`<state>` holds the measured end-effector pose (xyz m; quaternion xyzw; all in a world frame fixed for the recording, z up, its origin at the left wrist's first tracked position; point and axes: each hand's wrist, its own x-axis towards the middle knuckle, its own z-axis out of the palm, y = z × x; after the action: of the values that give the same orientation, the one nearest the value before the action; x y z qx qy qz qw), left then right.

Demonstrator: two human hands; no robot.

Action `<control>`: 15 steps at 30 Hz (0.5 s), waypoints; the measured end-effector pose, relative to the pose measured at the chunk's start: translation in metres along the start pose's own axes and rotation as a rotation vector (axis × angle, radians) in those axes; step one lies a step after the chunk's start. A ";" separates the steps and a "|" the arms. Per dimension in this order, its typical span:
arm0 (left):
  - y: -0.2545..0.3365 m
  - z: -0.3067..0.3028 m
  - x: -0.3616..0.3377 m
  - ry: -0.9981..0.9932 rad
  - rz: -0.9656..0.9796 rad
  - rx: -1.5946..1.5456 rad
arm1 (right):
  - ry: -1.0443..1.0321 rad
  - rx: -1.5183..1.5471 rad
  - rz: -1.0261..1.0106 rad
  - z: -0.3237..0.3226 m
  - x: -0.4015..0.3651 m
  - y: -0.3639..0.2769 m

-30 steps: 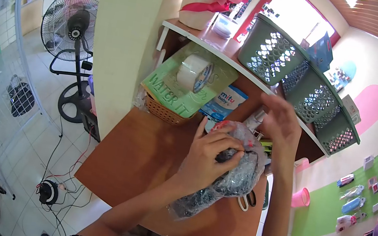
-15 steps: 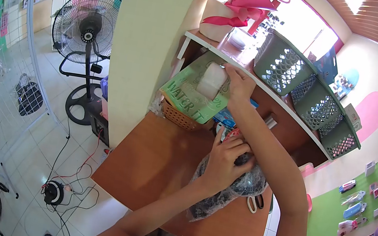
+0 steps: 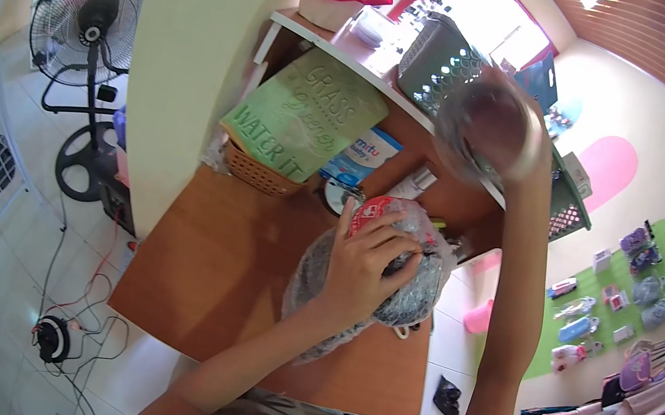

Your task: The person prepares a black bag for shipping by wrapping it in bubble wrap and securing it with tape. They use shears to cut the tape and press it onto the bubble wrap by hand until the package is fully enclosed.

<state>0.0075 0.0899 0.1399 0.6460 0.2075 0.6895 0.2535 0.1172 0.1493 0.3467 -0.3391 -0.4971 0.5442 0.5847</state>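
My left hand [image 3: 377,259] is closed over the top of a dark bundle in bubble wrap [image 3: 416,296], its fingers curled onto the plastic beside a red label [image 3: 371,212]. The bundle rests on the brown table [image 3: 200,264], and loose wrap spreads out to its left. Raised high on the right, my right hand [image 3: 517,93] grips a roll of clear tape [image 3: 485,136]. Motion smears both the roll and the fingers, and they overlap the green baskets on the shelf in this view.
Behind the bundle stand a green lettered sign [image 3: 304,115], a brown woven basket [image 3: 263,174], a blue-and-white pack [image 3: 363,155] and a pale bottle [image 3: 414,182]. A shelf [image 3: 349,56] above carries green baskets [image 3: 436,62]. A fan [image 3: 96,18] and cables occupy the floor at left.
My right hand has swung right with the tape roll, away from the green sign. My left hand stays on the bundle. The whole view has shifted, moving the scene leftward.
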 end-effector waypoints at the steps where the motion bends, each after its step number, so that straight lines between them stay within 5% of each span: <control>1: 0.000 0.002 -0.001 -0.008 0.018 0.025 | -0.114 0.038 0.152 -0.018 -0.012 -0.008; 2: 0.000 0.005 -0.002 -0.018 0.036 0.051 | -0.152 0.075 0.316 -0.025 -0.027 -0.011; 3: 0.001 0.007 -0.002 -0.012 0.030 0.034 | 0.085 -0.398 0.064 -0.033 -0.051 0.000; 4: 0.001 0.010 -0.003 -0.013 0.053 0.061 | 0.204 -0.166 0.425 -0.041 -0.058 -0.006; 5: 0.002 0.013 -0.005 -0.014 0.077 0.089 | 0.221 -0.196 0.498 -0.044 -0.066 -0.002; 15: 0.012 0.029 -0.015 -0.003 0.124 0.150 | 0.452 -0.294 0.724 -0.064 -0.118 0.009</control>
<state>0.0361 0.0698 0.1377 0.6758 0.2178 0.6854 0.1616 0.1852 0.0452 0.2951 -0.6810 -0.2784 0.5493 0.3962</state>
